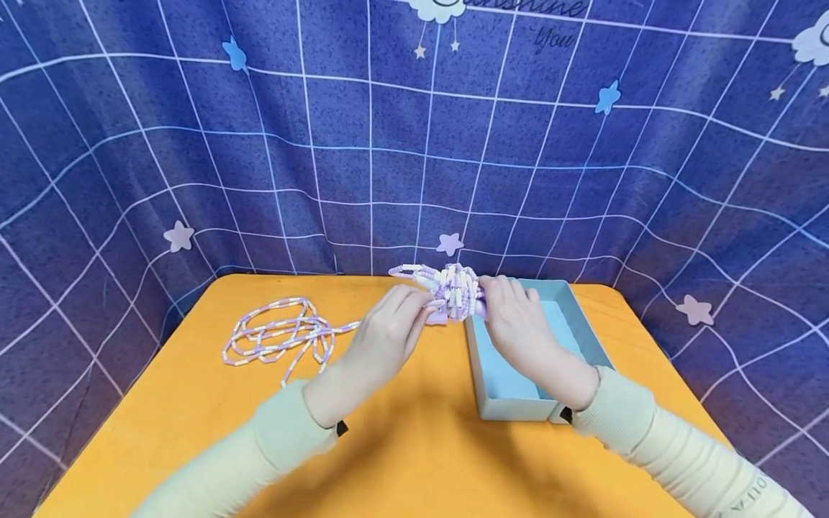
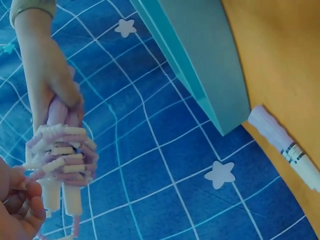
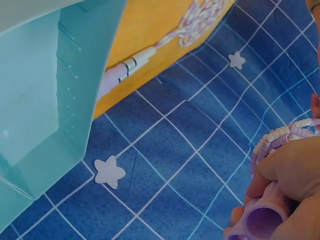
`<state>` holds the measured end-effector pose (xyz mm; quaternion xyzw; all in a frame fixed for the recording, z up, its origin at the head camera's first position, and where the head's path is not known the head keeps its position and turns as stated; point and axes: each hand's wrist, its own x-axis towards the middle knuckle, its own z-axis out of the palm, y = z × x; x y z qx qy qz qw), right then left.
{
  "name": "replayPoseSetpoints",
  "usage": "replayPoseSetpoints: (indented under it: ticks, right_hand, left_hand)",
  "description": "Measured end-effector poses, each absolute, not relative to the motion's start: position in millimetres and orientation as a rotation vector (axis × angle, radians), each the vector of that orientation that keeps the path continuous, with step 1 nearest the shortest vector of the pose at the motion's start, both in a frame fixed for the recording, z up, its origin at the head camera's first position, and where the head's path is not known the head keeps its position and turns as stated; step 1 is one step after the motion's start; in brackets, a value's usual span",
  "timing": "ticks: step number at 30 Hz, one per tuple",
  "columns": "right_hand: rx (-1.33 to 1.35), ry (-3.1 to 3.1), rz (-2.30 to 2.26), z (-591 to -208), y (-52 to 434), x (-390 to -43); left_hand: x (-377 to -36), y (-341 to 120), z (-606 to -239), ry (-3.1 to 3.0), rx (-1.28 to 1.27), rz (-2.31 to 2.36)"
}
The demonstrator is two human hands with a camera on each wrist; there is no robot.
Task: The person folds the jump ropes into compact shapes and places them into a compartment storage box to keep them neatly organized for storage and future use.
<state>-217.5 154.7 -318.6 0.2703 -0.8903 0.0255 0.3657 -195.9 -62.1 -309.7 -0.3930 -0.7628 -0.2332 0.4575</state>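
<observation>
A purple and white beaded jump rope (image 1: 458,291) is wound in a thick bundle around its own two handles (image 2: 57,112), held above the table. My right hand (image 1: 521,324) grips the purple ends of both handles side by side; their hollow openings face the camera in the right wrist view. At the other side of the bundle, my left hand (image 1: 388,327) pinches a strand of the beads between thumb and fingertips. The handles' white ends (image 2: 72,200) stick out past the wraps.
A second beaded jump rope (image 1: 278,345) lies loosely coiled on the left of the orange table (image 1: 401,446). Its purple and white handle (image 3: 132,67) lies near the blue box (image 1: 514,410), which stands under my right arm. A blue patterned cloth (image 1: 401,180) hangs behind.
</observation>
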Motion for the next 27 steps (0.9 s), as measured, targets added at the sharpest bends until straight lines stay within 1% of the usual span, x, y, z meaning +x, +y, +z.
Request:
replayPoseSetpoints:
  ticks: [6, 15, 19, 27]
  right_hand:
    - [0.718, -2.254, 0.049, -319.7, 153.9, -216.9]
    - [0.742, -2.237, 0.035, -314.4, 151.8, -214.9]
    - [0.742, -2.230, 0.051, -312.0, 151.9, -214.1]
    - [0.695, -2.207, 0.073, -309.8, 150.0, -214.3]
  left_hand:
    - [-197.3, -62.1, -304.3, -1.847, -0.914, -0.476]
    - [-203.0, -64.0, -296.4, -1.715, -0.747, -0.326]
    - [-203.0, -64.9, -295.0, -1.732, -0.764, -0.336]
    - [-197.4, -61.2, -298.0, -1.711, -0.933, -0.472]
